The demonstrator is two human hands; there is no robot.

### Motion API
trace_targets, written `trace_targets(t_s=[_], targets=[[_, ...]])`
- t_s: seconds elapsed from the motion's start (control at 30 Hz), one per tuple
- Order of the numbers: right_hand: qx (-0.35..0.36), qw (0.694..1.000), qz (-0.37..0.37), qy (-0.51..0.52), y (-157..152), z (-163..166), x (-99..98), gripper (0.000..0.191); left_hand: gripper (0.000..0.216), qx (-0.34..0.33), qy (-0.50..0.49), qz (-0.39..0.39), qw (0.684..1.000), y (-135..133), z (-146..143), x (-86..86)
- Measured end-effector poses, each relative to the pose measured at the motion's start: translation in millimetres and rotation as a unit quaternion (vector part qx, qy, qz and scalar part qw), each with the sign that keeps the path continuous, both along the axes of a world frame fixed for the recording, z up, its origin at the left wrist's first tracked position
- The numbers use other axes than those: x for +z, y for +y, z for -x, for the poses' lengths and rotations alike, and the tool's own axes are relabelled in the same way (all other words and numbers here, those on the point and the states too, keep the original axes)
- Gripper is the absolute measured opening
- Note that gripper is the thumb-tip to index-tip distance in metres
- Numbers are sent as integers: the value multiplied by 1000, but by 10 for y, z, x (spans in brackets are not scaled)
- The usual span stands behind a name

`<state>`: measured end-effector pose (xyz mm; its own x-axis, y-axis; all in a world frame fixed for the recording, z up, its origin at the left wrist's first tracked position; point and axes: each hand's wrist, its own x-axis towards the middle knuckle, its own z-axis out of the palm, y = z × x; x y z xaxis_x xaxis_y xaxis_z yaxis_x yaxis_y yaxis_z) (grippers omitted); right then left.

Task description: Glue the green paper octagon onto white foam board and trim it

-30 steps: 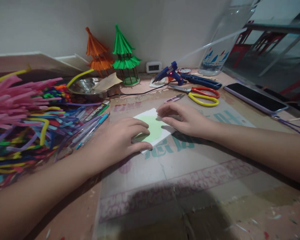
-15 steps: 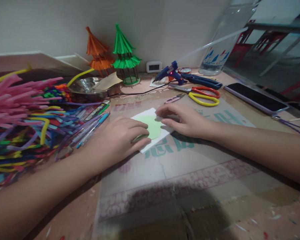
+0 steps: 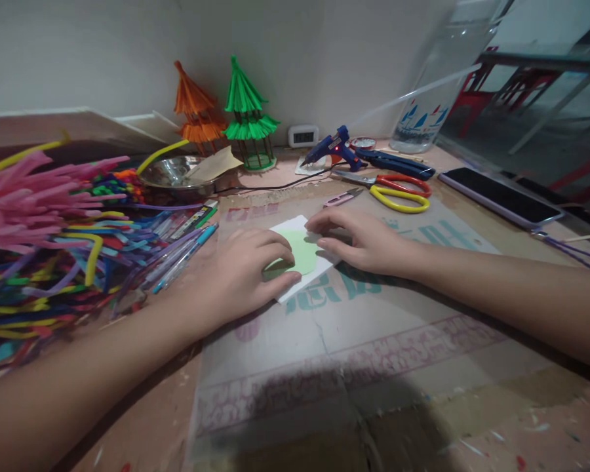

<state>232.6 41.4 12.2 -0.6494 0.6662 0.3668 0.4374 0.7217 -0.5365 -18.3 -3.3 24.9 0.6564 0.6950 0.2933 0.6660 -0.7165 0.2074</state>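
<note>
A pale green piece of paper (image 3: 303, 250) with rounded corners lies on a white sheet (image 3: 294, 225), in the middle of the table. My left hand (image 3: 246, 265) rests over their left side, thumb and curved fingers apart, hiding part of both. Across from it, my right hand (image 3: 356, 239) lies at the right edge of the white sheet, its fingers bent and a gap between thumb and forefinger. Neither hand grips anything that I can see. Beneath everything is a printed plastic sheet (image 3: 295, 351).
Pipe cleaners (image 3: 44, 203) pile up at the left, beside pens (image 3: 187, 255) and a metal bowl (image 3: 170, 174). Behind stand a green pagoda model (image 3: 248, 128) and an orange one (image 3: 194, 108). A glue gun (image 3: 332, 147), scissors (image 3: 400, 196), snips (image 3: 341, 198) and a phone (image 3: 501, 193) lie towards the right.
The thumb and fingers of my left hand have spread slightly wider over the green paper. My right hand stays almost still. The view has shifted a little.
</note>
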Motion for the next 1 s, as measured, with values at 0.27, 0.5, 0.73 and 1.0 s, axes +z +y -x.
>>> trace_targets(t_s=[0.27, 0.5, 0.73, 1.0], targets=[[84, 993, -62, -46, -61, 50, 28, 21, 24, -15, 20, -34, 999, -10, -12, -12], [65, 993, -50, -84, -100, 186, 62, 21, 25, -22, 11, -55, 998, 5, -6, -30], [53, 994, -54, -80, -84, 217, 6, 16, 29, -26, -4, -24, 999, 6, 9, -24], [-11, 998, -56, -18, 27, 16, 179, 11, 20, -20, -12, -47, 999, 0, 14, -52]])
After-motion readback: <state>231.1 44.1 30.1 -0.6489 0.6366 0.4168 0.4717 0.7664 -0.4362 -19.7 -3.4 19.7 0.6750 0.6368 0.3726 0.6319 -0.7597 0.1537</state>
